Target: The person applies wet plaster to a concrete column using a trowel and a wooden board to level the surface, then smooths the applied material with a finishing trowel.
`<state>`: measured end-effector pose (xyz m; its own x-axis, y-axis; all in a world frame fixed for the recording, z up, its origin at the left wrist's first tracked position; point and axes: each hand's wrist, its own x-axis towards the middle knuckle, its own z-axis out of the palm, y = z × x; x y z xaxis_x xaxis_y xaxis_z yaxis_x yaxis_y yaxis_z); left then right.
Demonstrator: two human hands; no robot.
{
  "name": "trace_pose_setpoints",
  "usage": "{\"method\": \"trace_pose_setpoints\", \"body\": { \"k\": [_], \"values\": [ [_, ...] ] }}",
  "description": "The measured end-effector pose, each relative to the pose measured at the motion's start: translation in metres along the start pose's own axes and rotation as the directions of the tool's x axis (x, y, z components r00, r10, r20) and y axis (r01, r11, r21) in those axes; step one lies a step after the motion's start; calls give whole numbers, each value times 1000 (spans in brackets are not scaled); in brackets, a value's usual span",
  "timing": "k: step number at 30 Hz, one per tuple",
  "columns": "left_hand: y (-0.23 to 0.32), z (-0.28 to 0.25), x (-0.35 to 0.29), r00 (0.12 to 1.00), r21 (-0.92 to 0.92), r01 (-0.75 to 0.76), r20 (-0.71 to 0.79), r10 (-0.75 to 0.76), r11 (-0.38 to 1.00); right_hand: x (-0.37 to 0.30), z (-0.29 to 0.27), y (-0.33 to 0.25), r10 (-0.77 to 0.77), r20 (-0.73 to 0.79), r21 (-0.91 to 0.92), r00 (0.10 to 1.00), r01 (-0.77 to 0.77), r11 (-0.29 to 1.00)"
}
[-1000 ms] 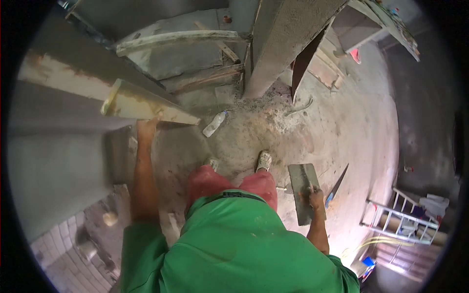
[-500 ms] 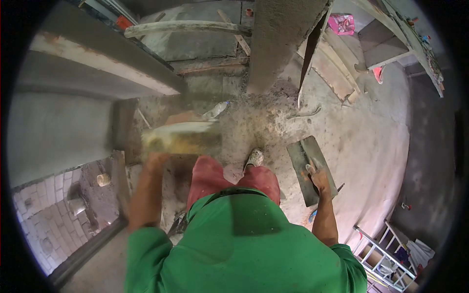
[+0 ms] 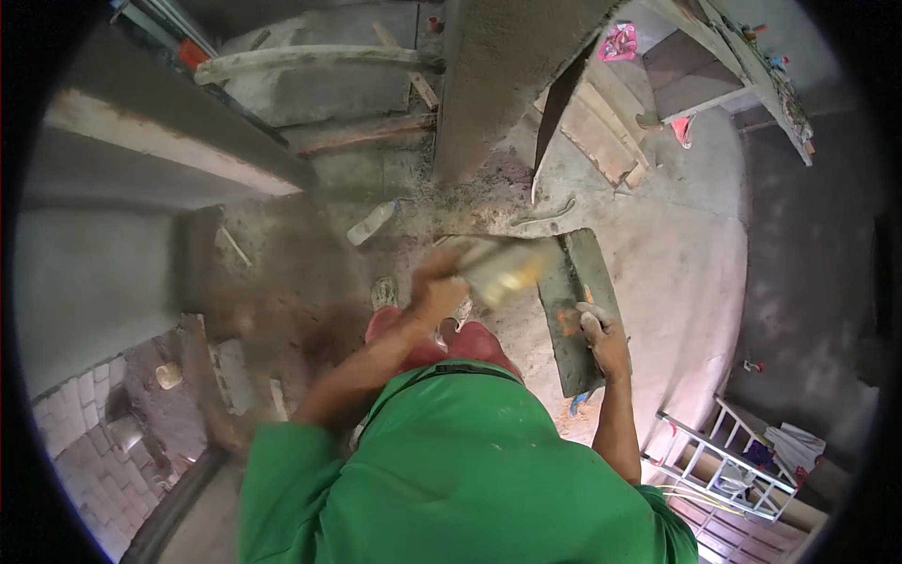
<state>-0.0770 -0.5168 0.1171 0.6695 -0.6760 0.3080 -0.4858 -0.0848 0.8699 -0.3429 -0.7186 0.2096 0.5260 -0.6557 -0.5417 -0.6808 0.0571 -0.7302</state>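
My right hand point(image 3: 604, 336) is closed round the handle of a long grey plastering float point(image 3: 592, 258), its flat rectangular plate stretching ahead of and behind the fingers. Just to the left, my left hand point(image 3: 439, 289) grips a pale, flat, roughly rectangular tool point(image 3: 503, 268) with yellow patches. Motion smears this tool, so its exact kind is unclear. Its right end comes up to the float's left edge; I cannot tell whether they touch.
A plastic bottle point(image 3: 373, 223) lies on the floor ahead. A mortar-coated column point(image 3: 489, 85) stands beyond, with boards point(image 3: 601, 132) to its right. A metal ladder point(image 3: 728, 470) lies at the lower right. On the left are a low wall point(image 3: 94, 282) and an opening onto brickwork point(image 3: 85, 423).
My left hand has swung from the far left to the right with the pale tool, up beside the float. My right hand keeps its grip on the float. The view has shifted slightly.
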Motion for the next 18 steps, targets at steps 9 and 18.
{"method": "trace_pose_setpoints", "body": {
  "k": [9, 18],
  "values": [
    [38, 55, 5, 927, 117, -186, 349, 135, 976, -40, -3, -27, -223, -108, 278, 969, 245, 929],
    [16, 68, 11, 879, 94, -5, 476, -40, 996, -60, 1, -58, -31, -85, 598, 996, 76, 798]
  ]
}}
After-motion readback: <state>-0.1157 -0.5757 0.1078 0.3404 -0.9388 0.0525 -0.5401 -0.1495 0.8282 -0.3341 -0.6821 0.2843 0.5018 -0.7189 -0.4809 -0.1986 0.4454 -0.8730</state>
